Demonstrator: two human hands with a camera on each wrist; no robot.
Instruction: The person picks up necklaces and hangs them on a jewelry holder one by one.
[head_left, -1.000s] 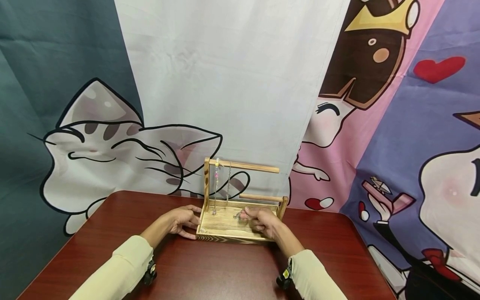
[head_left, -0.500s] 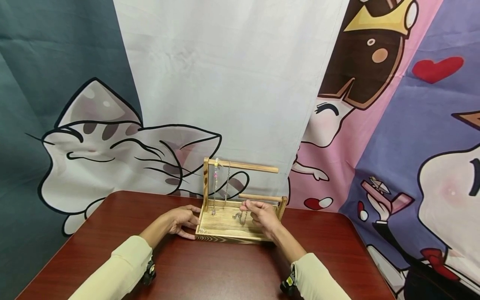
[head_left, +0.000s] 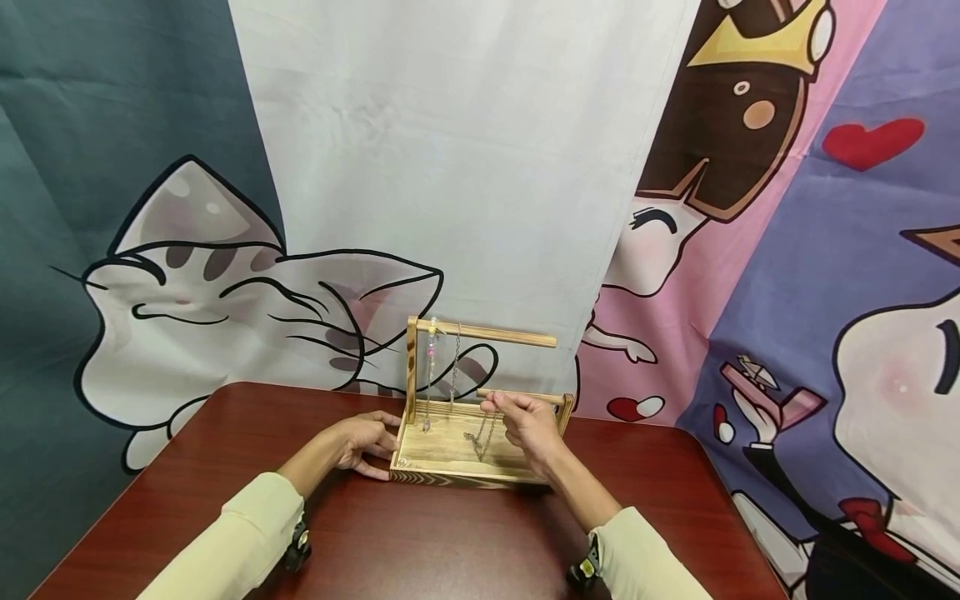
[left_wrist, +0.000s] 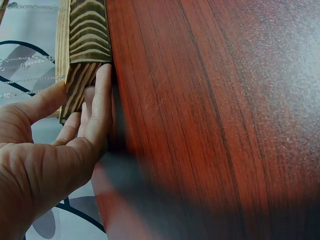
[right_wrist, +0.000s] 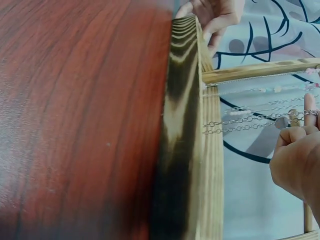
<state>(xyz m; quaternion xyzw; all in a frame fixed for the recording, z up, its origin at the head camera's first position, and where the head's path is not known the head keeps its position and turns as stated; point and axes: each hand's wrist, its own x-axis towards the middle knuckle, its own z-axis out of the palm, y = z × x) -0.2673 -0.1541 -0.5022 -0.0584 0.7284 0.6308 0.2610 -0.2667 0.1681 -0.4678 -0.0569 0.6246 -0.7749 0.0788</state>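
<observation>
A wooden jewelry stand (head_left: pixel 457 478) has a shallow tray base and two dowel bars. My left hand (head_left: pixel 362 440) holds its left end; in the left wrist view the thumb and fingers lie on different sides of the wood-grained end (left_wrist: pixel 82 82). Over the tray, my right hand (head_left: pixel 528 425) pinches a silver chain (head_left: pixel 482 448) near the lower bar (head_left: pixel 525 395). The chain hangs in a loop below the fingertips. On the upper bar (head_left: pixel 510 336) hang a colorful beaded strand (head_left: pixel 431 354) and another silver chain (head_left: pixel 455 367), toward the left post.
The stand sits on a dark red wood-grain table (head_left: pixel 450 533), close to its back edge. Behind it hangs a cartoon-printed cloth (head_left: pixel 480 167). A small shiny piece (head_left: pixel 405 463) lies in the tray's front left corner.
My right hand has risen from the tray floor toward the lower bar, drawing the silver chain up so more of it hangs down. My left hand keeps its place on the stand.
</observation>
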